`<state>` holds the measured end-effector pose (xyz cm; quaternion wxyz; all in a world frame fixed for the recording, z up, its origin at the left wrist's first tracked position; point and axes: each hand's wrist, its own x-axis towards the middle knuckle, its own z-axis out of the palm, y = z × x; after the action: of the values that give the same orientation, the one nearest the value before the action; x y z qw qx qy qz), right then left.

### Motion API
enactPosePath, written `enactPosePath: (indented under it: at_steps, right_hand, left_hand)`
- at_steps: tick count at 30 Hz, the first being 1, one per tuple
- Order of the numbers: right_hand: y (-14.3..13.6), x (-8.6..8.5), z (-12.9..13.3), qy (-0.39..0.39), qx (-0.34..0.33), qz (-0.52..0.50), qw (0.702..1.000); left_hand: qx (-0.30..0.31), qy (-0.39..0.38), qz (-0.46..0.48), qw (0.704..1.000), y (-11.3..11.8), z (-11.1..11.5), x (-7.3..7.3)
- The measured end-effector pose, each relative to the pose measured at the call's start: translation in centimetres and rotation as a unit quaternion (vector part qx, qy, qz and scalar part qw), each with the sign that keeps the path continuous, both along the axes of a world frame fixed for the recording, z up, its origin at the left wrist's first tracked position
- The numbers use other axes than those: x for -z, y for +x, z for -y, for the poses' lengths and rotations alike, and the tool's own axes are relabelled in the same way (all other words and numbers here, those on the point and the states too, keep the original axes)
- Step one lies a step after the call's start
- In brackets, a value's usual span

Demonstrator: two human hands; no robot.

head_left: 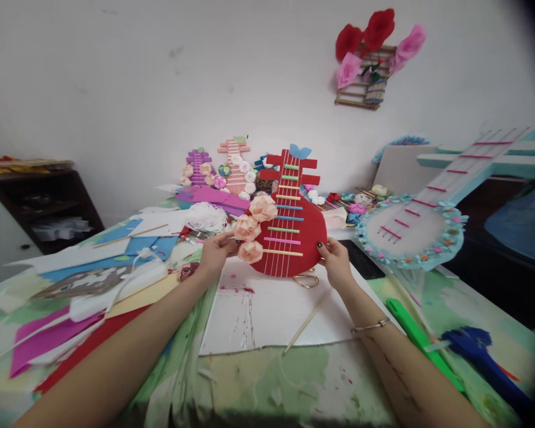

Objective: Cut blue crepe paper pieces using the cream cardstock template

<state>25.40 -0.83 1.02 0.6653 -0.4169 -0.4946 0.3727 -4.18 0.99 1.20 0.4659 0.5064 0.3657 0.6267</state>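
Between my two hands stands a red paper lute (pixel 310 229), held upright above the table. White strings run down its front over several coloured bars, and a blue bow shape tops the neck. Peach paper flowers (pixel 251 229) cover its left side. My left hand (pixel 216 255) grips the lower left edge beside the flowers, its fingertips partly hidden. My right hand (pixel 334 261) pinches the lower right edge, thumb in front. Under the lute lies a white board (pixel 232 330) with pink stains. On that board rest a thin wooden stick (pixel 305 324) and gold scissor handles (pixel 307 280).
Coloured paper sheets (pixel 129 297) and white string (pixel 207 217) pile up at left. Purple (pixel 199 169) and peach (pixel 236 172) paper lutes lean at the back wall. At right are a large pale blue lute (pixel 410 232), a green tool (pixel 423 345) and a blue glue gun (pixel 477 353).
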Motion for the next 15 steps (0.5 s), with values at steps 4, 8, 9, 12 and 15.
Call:
enactPosePath:
  at_steps: [4, 8, 9, 12, 15]
  right_hand:
    - [-0.4, 0.8, -0.3, 0.002, 0.027, -0.016, 1.000]
    - [-0.4, 1.4, -0.6, 0.002, 0.049, -0.021, 0.999]
    - [-0.3, 1.5, -0.7, 0.001, 0.052, -0.022, 0.998]
    - [-0.2, 1.8, -0.8, 0.000, 0.056, -0.021, 0.998]
    - [-0.1, 2.1, -1.0, -0.001, 0.058, -0.018, 0.998]
  left_hand:
    - [-0.025, 0.026, 0.007, 0.999, 0.4, 0.4, 0.0]
    - [-0.008, 0.038, -0.003, 0.999, 1.1, 1.3, -0.2]
    - [-0.003, 0.040, -0.006, 0.999, 1.2, 1.4, -0.3]
    - [0.024, 0.046, -0.013, 0.999, 1.2, 1.7, -0.4]
    - [0.059, 0.059, -0.021, 0.996, 1.0, 1.7, -0.2]
